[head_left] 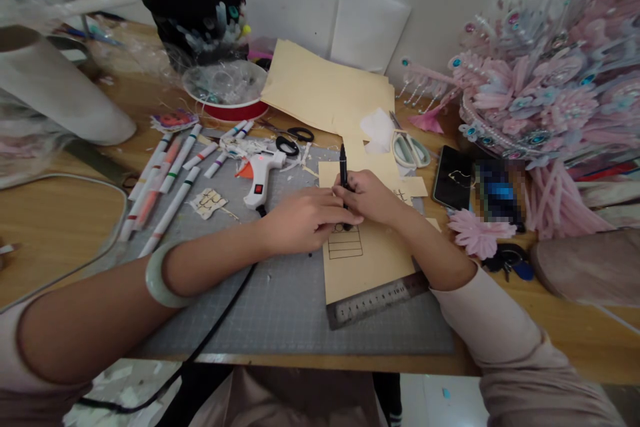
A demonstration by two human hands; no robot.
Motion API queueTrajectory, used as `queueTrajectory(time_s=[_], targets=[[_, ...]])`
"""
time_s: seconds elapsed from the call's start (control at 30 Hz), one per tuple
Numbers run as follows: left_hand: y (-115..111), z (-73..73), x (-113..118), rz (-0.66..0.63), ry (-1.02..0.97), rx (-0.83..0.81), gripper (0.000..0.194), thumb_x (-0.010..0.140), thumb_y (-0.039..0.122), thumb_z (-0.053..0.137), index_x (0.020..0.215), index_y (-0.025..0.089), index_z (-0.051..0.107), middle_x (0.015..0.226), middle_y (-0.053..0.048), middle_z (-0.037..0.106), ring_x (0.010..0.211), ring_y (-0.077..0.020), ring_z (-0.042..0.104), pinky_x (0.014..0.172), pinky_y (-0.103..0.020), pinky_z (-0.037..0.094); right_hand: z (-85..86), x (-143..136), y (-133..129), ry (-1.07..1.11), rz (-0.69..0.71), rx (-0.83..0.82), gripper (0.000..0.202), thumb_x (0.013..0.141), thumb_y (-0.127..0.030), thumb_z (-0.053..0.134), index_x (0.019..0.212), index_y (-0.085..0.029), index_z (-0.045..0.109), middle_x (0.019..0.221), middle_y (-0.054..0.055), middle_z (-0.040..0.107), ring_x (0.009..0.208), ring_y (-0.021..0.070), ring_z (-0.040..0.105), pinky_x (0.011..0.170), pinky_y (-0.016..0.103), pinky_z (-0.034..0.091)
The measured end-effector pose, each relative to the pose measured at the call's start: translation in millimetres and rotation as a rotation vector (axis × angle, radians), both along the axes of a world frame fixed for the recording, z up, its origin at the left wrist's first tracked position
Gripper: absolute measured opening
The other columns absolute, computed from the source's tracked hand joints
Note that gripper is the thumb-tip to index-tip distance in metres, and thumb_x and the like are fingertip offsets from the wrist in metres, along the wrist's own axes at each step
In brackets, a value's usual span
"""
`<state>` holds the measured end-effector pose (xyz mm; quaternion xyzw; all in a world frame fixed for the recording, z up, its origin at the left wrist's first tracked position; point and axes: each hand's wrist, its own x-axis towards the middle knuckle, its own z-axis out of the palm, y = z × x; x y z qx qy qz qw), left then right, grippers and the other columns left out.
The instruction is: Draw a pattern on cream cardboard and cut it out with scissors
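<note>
Pen (343,163) in fingers (356,183), bowl (234,111) of clear plastic (233,79)

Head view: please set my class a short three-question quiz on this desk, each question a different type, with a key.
1. True or false: the metal ruler lies nearer the person's body than the drawn box.
2. What does the right hand hold?
A) scissors
B) black pen
C) glue gun
3. Fill in: the pale green bangle circles the person's ____ forearm.

Key: 1 true; 2 B; 3 left.
</note>
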<state>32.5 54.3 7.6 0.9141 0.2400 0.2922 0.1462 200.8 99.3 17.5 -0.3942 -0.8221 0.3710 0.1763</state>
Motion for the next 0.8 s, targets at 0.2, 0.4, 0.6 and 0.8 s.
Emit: queueTrajectory(time_s=[0.2, 0.4, 0.6, 0.8], targets=[[0.4, -0.5, 0.7, -0.01, -0.021, 0.006, 0.032, 0.081, 0.006, 0.043, 0.099, 0.017, 0.067, 0.094, -0.005, 0.07, 0.084, -0.0173, 0.061, 0.076, -0.03, 0.048, -0.7, 0.0, -0.2, 0.004, 0.029, 0.002, 0.015, 0.077, -0.022, 0.044, 0.066, -0.015, 0.051, 0.058, -0.003, 0.05, 0.055, 0.0093, 0.044, 0.052, 0.021, 0.032], [-1.5, 3.1, -0.7, -0.017, 0.024, -0.002, 0.035, 0.08, 0.006, 0.039, 0.099, 0.016, 0.066, 0.083, -0.005, 0.067, 0.077, -0.0175, 0.058, 0.07, -0.03, 0.045, 5.2, 12.3, -2.2, 0.084, -0.097, 0.068, 0.021, 0.078, -0.024, 0.044, 0.058, -0.017, 0.045, 0.05, -0.005, 0.041, 0.049, 0.0083, 0.041, 0.049, 0.021, 0.031], [-3.3, 3.6, -0.9, 0.014, 0.039, 0.032, 0.021, 0.086, 0.019, 0.047, 0.1, 0.017, 0.063, 0.091, -0.004, 0.065, 0.083, -0.0178, 0.056, 0.074, -0.03, 0.04, 12.0, 38.9, -25.6, 0.371, -0.45, 0.029, 0.022, 0.082, -0.031, 0.047, 0.064, -0.019, 0.045, 0.046, -0.006, 0.044, 0.038, 0.0071, 0.042, 0.038, 0.019, 0.031], [-0.8, 0.2, -0.3, 0.135, 0.099, 0.052, 0.02, 0.09, 0.034, 0.048, 0.095, 0.018, 0.059, 0.088, -0.002, 0.065, 0.083, -0.0167, 0.057, 0.076, -0.031, 0.034, 1.7, 60.4, -61.8, 0.302, -0.469, 0.057, 0.024, 0.085, -0.033, 0.05, 0.066, -0.018, 0.049, 0.049, -0.005, 0.049, 0.042, 0.0074, 0.049, 0.04, 0.017, 0.037]])
